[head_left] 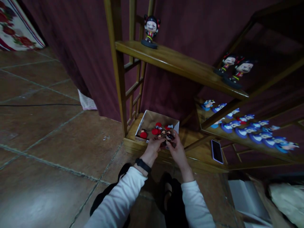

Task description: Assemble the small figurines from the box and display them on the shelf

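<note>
My left hand (154, 147) and my right hand (176, 148) meet at the front edge of an open cardboard box (158, 116). Between my fingertips is a small dark-haired figurine (169, 137), with both hands closed on it. More small figure heads crowd against my left fingers, and I cannot tell whether they are held or lie in the box. Inside the box are several small red-based figurines, one of them a red piece (143, 134) at the left. My palms and fingers hide part of what I grip.
The box rests on the low ledge of a wooden shelf (171, 60). On the upper board stand a black-haired figurine (150, 30) and two similar ones (242, 69). Several blue-based figurines (247, 130) fill a shelf at right. A phone (217, 151) lies on the ledge.
</note>
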`<move>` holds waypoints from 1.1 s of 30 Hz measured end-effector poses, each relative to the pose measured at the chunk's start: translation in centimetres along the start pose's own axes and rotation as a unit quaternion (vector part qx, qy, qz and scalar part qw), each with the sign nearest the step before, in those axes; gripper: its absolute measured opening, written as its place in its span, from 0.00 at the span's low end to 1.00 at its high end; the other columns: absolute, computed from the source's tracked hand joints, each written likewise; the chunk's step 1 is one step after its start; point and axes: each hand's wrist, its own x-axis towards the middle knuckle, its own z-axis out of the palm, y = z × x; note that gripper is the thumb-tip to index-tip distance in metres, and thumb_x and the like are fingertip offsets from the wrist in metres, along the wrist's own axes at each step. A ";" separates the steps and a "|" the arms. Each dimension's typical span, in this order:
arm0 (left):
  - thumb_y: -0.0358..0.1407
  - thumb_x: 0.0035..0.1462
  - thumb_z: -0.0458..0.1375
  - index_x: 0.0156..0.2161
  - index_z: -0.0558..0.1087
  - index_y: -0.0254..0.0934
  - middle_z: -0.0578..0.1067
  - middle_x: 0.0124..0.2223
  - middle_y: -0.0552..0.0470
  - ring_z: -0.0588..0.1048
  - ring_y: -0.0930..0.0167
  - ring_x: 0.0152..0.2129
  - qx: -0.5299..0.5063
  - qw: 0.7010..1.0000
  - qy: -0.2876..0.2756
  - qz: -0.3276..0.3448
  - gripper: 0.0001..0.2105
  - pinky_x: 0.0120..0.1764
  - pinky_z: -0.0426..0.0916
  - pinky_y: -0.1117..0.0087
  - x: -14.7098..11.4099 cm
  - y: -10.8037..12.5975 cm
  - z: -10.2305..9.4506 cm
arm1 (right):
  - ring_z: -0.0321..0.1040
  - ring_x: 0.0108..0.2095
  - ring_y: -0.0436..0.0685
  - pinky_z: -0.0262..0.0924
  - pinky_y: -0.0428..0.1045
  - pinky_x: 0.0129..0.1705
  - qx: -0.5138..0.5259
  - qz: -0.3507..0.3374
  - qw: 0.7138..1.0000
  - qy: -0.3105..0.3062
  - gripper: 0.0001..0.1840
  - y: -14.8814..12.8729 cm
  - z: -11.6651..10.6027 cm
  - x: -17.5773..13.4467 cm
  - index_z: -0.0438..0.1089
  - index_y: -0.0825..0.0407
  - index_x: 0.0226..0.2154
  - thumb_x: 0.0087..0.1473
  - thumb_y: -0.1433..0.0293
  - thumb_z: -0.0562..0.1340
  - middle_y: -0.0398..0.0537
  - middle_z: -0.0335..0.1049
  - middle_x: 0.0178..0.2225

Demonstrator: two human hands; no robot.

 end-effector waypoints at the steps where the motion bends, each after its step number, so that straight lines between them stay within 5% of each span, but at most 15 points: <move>1: 0.26 0.39 0.65 0.26 0.72 0.31 0.75 0.24 0.50 0.73 0.73 0.20 -0.015 1.000 -0.001 -0.017 0.07 0.27 0.72 0.71 0.1 0.0 0.0 | 0.67 0.47 0.57 0.61 0.57 0.51 0.025 0.013 1.000 0.007 0.33 0.2 0.0 0.1 0.57 0.47 0.55 0.46 0.62 0.63 0.51 0.65 0.52; 6: 0.23 0.47 0.60 0.29 0.71 0.30 0.75 0.26 0.49 0.74 0.74 0.22 -0.077 0.993 -0.019 -0.089 0.04 0.30 0.73 0.70 0.4 -0.1 -0.1 | 0.67 0.46 0.56 0.59 0.56 0.51 0.148 0.083 0.985 0.021 0.20 0.7 0.2 0.0 0.67 0.50 0.43 0.47 0.61 0.62 0.49 0.71 0.45; 12: 0.21 0.47 0.58 0.30 0.70 0.31 0.75 0.25 0.50 0.75 0.73 0.23 -0.080 0.994 -0.023 -0.075 0.06 0.32 0.74 0.68 0.4 -0.2 0.0 | 0.68 0.40 0.54 0.63 0.51 0.43 0.231 0.120 0.965 0.013 0.15 0.0 0.8 -0.3 0.68 0.49 0.39 0.47 0.62 0.63 0.44 0.72 0.40; 33: 0.24 0.44 0.62 0.27 0.70 0.30 0.75 0.23 0.49 0.75 0.71 0.21 -0.025 0.998 0.006 -0.059 0.04 0.26 0.74 0.70 -0.2 -0.4 -0.6 | 0.67 0.31 0.53 0.61 0.49 0.37 0.177 0.175 0.968 -0.021 0.14 1.5 0.0 0.3 0.72 0.51 0.28 0.37 0.61 0.70 0.43 0.74 0.30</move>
